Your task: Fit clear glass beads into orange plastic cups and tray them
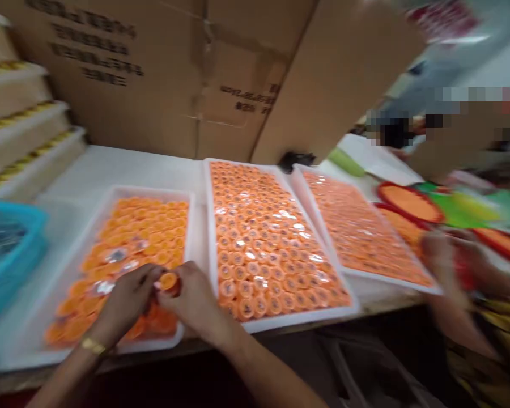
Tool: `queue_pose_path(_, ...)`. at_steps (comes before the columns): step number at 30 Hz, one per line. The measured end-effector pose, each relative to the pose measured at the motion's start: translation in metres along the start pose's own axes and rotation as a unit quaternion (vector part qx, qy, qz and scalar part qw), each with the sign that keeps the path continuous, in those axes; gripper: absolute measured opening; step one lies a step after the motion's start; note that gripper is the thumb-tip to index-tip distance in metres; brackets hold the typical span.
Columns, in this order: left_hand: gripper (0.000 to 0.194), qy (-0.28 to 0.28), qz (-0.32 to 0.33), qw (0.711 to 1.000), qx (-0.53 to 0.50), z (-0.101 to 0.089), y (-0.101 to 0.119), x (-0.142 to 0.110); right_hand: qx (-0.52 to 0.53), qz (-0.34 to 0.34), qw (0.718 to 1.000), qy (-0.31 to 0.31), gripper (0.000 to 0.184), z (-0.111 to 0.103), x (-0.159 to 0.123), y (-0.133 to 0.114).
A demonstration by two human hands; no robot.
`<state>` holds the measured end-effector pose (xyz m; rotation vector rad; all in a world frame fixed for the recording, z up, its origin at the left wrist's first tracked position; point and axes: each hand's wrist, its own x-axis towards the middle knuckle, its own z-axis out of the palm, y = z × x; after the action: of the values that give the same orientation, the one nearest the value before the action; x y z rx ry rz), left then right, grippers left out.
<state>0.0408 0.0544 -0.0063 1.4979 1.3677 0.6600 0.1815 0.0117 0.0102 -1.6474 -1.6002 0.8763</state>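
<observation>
Over the front of the left white tray [191,226], both my hands meet at a small round orange piece [169,281], which looks like a cap. My right hand [195,300] has its fingers wrapped round one side of it. Fingertips of my left hand [130,297] press against its other side, with a bit of something pale between them that is too small to name. Beneath lie many orange round pieces [153,221] and a few shiny silvery bits [115,255]. A gold-coloured band circles my left wrist.
Two more white trays of orange round pieces stand to the right: the middle tray [280,323] and the far tray [365,273]. A blue basket [29,226] is at left, below stacked trays [25,124]. Cardboard boxes [165,113] rise behind. A co-worker's hands [446,260] are at right.
</observation>
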Motion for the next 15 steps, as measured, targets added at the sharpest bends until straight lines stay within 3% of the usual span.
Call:
queue_pose_path(4,0.031,0.01,-0.021,1.0,0.015,-0.005,0.008,0.002,-0.003,-0.015,1.0,0.012,0.021,-0.001,0.001,0.009)
queue_pose_path(8,0.027,0.02,0.051,0.998,0.044,-0.005,0.007,-0.002,-0.003,-0.03,1.0,0.003,0.021,0.003,0.003,0.011)
queue_pose_path(11,0.02,0.02,0.077,0.997,-0.004,0.003,0.002,-0.004,0.001,-0.03,1.0,-0.001,0.018,0.007,0.002,0.009)
queue_pose_path(15,0.02,0.021,0.048,0.992,-0.114,0.009,-0.005,-0.002,0.021,-0.011,1.0,0.006,0.021,0.011,0.0,0.009)
